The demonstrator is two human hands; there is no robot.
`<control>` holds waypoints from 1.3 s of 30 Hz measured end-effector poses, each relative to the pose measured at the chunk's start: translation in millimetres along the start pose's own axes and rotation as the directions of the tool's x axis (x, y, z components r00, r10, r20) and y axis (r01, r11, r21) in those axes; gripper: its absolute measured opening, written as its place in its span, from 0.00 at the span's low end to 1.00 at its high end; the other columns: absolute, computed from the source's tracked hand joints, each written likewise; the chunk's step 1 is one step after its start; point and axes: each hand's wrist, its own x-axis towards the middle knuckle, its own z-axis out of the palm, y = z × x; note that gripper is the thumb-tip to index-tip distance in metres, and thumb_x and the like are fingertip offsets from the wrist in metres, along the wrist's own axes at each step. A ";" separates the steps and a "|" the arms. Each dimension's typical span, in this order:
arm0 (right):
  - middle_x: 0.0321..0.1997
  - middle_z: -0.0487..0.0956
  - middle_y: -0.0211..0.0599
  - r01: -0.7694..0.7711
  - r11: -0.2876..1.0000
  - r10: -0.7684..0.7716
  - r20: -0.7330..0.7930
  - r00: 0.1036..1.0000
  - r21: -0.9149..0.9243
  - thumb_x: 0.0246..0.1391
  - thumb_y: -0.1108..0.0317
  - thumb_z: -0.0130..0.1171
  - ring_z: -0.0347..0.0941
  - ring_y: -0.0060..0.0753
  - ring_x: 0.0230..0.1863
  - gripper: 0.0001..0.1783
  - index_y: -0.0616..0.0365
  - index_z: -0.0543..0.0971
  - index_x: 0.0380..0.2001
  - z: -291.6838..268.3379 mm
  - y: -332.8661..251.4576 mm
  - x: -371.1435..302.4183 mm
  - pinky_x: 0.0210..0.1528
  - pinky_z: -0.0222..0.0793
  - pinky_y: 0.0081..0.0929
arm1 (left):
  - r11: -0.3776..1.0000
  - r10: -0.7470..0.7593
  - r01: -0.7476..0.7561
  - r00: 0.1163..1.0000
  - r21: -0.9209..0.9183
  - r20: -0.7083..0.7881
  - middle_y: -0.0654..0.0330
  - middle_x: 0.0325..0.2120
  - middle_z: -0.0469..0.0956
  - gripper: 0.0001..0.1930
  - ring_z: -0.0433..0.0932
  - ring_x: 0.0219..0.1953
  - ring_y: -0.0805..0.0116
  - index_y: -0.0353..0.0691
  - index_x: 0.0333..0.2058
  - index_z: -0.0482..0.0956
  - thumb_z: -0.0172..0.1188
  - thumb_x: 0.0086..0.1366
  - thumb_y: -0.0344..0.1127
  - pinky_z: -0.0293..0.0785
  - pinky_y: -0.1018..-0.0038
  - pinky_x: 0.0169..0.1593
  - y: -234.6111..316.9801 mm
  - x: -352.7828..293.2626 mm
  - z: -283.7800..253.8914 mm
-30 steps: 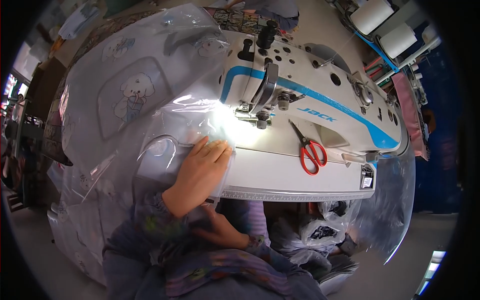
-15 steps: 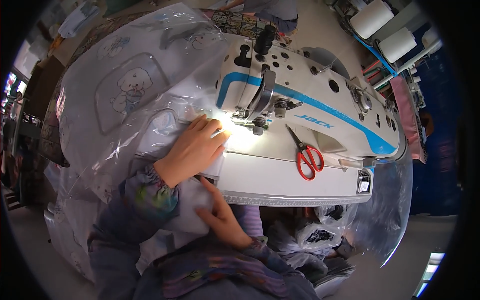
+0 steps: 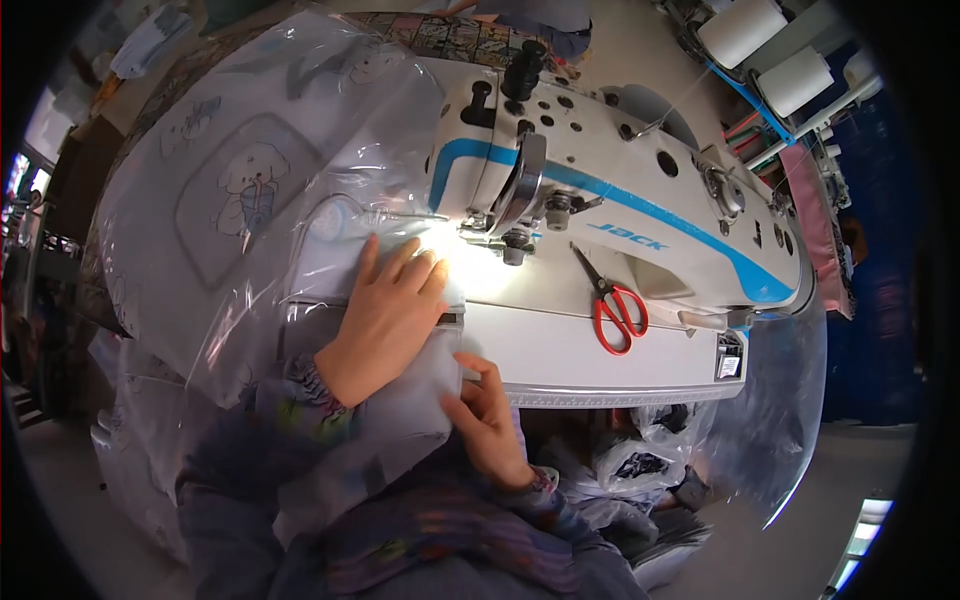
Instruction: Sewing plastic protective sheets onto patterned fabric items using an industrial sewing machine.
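Note:
A translucent plastic sheet (image 3: 245, 290) printed with white cartoon puppies covers the left of the sewing table, its inner edge under the lit needle area (image 3: 480, 240) of a white and blue sewing machine (image 3: 600, 215). My left hand (image 3: 385, 325) lies flat on the layered plastic just left of the needle, fingers spread. Below it, at the table's near edge, my right hand (image 3: 490, 425) has thumb and forefinger at the side edge of a hanging frosted plastic piece (image 3: 405, 410). It seems to grip that edge; its other fingers are partly hidden. A dark strip shows between the hands.
Red-handled scissors (image 3: 618, 318) lie on the machine bed, right of the needle. A ruler strip (image 3: 620, 393) runs along the table's front edge. Bags of dark scraps (image 3: 640, 465) sit below. White thread cones (image 3: 740, 30) stand at the far right.
My right hand has moved right, and the frosted piece's edge has shifted right with it. My left hand has flattened with fingers more spread. The printed sheet has slid slightly left.

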 end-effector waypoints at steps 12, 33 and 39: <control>0.57 0.76 0.51 0.549 0.532 -0.059 0.618 0.784 -0.645 0.55 0.69 0.62 0.72 0.53 0.59 0.25 0.61 0.74 0.57 -40.4 131.3 36.6 0.64 0.65 0.43 | 0.994 0.060 -0.068 0.994 -0.089 -0.094 0.57 0.58 0.71 0.25 0.64 0.66 0.56 0.41 0.58 0.74 0.61 0.65 0.44 0.48 0.44 0.71 -26.5 -9.8 12.7; 0.57 0.78 0.36 -0.454 0.845 0.350 0.348 0.870 0.284 0.68 0.66 0.53 0.75 0.26 0.56 0.22 0.64 0.71 0.61 0.0 3.6 -62.4 0.59 0.70 0.29 | 0.969 0.136 -0.132 0.991 -0.210 0.004 0.58 0.54 0.73 0.29 0.71 0.58 0.55 0.45 0.55 0.76 0.68 0.57 0.51 0.47 0.39 0.69 -8.8 -11.3 -2.2; 0.47 0.80 0.32 -0.242 0.966 0.210 0.260 0.942 0.095 0.69 0.59 0.53 0.75 0.24 0.48 0.19 0.61 0.76 0.54 -20.1 70.5 -55.5 0.56 0.71 0.28 | 0.262 -0.138 0.065 0.990 -0.963 0.029 0.55 0.65 0.64 0.24 0.60 0.69 0.56 0.37 0.64 0.64 0.49 0.70 0.32 0.58 0.63 0.71 -99.1 5.4 13.6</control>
